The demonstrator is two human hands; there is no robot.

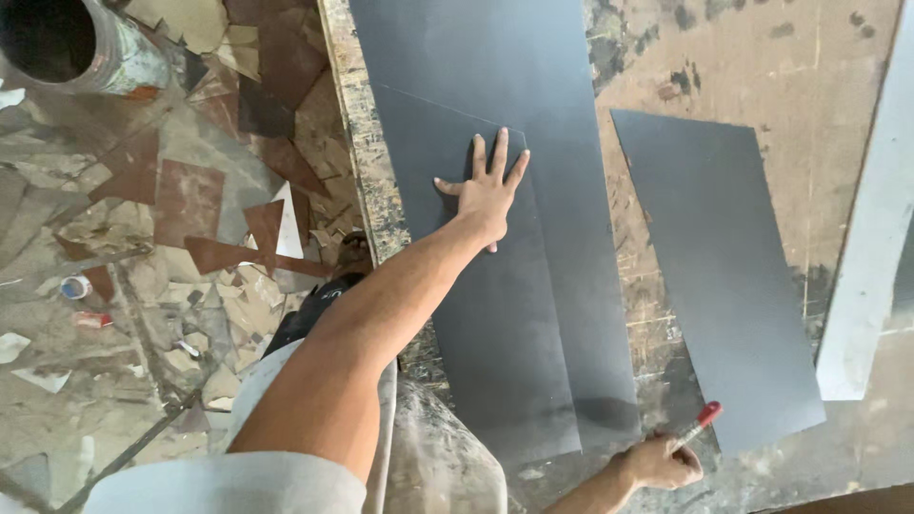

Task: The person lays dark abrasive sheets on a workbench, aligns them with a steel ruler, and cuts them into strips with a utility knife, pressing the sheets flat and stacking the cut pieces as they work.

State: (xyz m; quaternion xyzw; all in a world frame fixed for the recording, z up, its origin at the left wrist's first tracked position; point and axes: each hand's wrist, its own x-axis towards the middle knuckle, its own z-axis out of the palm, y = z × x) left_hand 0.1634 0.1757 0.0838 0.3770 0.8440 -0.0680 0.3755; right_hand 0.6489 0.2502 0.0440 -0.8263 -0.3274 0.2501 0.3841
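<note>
The right hand (666, 464) hides most of the red-tipped tool (702, 420).

Small sheet (476, 314) atop larger sheet (562, 143)

Bare forearms, short pale grey sleeve, dusty light trousers, dark shoe (314, 309)

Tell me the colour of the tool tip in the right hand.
Red: the tool in the right hand has a red tip, seen in the head view.
</note>
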